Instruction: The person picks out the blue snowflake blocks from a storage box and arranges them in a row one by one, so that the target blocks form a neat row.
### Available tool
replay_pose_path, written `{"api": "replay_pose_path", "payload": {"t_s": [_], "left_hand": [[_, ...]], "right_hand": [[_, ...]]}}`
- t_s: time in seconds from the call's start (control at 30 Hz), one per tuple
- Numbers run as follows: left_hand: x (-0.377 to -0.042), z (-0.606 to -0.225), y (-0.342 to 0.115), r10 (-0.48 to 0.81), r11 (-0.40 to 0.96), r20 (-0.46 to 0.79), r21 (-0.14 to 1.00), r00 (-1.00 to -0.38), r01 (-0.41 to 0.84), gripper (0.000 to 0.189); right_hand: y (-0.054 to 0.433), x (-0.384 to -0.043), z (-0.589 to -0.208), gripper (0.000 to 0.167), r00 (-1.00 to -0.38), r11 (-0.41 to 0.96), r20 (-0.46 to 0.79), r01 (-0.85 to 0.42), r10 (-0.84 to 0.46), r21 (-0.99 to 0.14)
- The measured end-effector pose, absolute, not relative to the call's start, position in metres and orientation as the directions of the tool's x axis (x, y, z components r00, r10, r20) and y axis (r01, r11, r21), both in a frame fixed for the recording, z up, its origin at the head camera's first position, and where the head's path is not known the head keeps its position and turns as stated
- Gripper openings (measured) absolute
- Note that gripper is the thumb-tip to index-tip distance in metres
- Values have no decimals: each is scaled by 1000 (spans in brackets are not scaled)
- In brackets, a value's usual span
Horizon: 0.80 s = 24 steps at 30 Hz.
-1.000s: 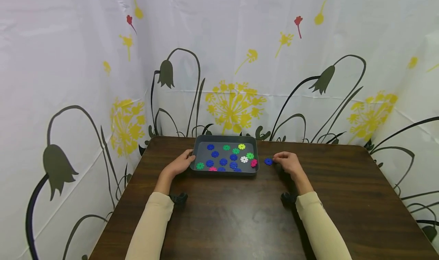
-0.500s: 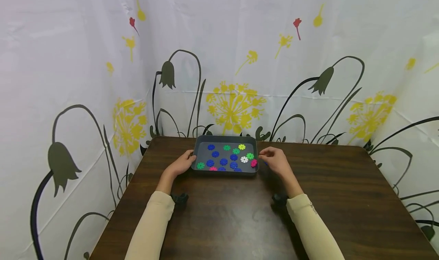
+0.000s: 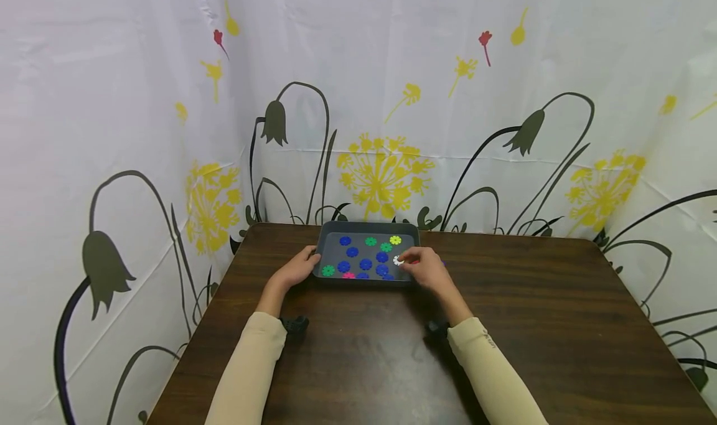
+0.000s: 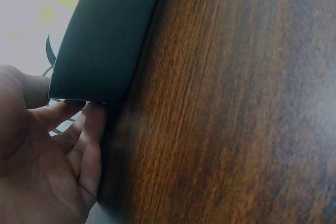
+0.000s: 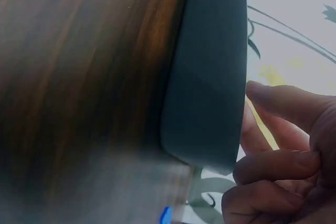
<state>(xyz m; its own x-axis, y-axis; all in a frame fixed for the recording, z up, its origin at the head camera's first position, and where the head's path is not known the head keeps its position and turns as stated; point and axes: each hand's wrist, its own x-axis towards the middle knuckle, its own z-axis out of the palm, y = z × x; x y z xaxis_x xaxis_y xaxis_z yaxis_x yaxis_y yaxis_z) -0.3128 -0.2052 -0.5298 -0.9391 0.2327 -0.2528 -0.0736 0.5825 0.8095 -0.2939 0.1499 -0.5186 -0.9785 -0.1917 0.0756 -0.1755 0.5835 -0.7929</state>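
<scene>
A dark grey tray [image 3: 370, 228] stands toward the back of the table, holding flower-shaped plastic discs, among them a blue disc [image 3: 366, 264], a green disc [image 3: 328, 270] and a yellow disc [image 3: 395, 240]. My left hand [image 3: 294, 269] grips the tray's left end, thumb at the rim and fingers against the outer wall [image 4: 105, 40]. Over the right end reaches my right hand [image 3: 430, 270], fingertips right at a white disc [image 3: 397, 260]. In the right wrist view the tray wall [image 5: 207, 82] hides those fingertips; I cannot tell whether they pinch anything.
One blue disc [image 5: 165, 215] lies on the wooden table [image 3: 358, 350] just right of the tray, mostly covered by my right hand in the head view. Behind the table hangs a white curtain [image 3: 448, 14] printed with flowers.
My right hand has moved left from beside the blue disc on the table to over the tray's right end. That disc stays on the table. My left hand keeps its grip.
</scene>
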Motion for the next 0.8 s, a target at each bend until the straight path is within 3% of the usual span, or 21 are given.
{"api": "replay_pose_path", "payload": {"t_s": [0.43, 0.8], "left_hand": [[-314, -531, -205, 242, 575, -260, 815, -935, -78, 57], [-314, -531, -205, 233, 571, -279, 815, -932, -101, 59]], "right_hand": [[118, -302, -504, 13, -977, 827, -147, -46, -154, -560], [110, -306, -509, 11, -957, 875, -220, -63, -189, -480]]}}
